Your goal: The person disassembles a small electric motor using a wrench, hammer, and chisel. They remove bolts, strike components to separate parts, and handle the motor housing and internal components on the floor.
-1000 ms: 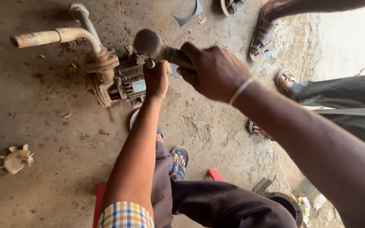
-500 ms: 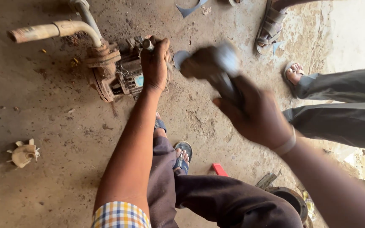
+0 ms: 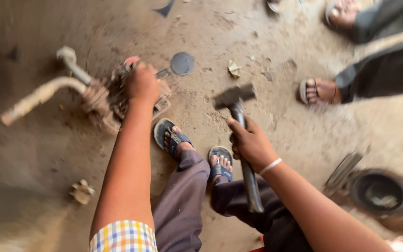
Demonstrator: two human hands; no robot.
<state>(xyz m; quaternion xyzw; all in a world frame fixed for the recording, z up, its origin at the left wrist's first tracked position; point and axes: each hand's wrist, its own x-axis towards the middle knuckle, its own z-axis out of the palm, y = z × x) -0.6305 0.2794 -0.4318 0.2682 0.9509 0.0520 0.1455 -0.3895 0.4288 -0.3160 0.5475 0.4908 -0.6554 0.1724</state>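
Right hand [image 3: 250,142]: clenched around hammer [image 3: 239,135] handle, head raised over the concrete floor [image 3: 267,60]. Left hand [image 3: 142,84]: pressed on the rusty pump [image 3: 113,95] with curved pipes, left of hammer; grip unclear. Beyond: grey disc [image 3: 182,63], bystander's sandalled foot [image 3: 320,91].

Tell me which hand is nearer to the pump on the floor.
Left. The left hand rests on top of the pump. The right hand is well off to the pump's right, gripping a hammer above the sandalled feet.
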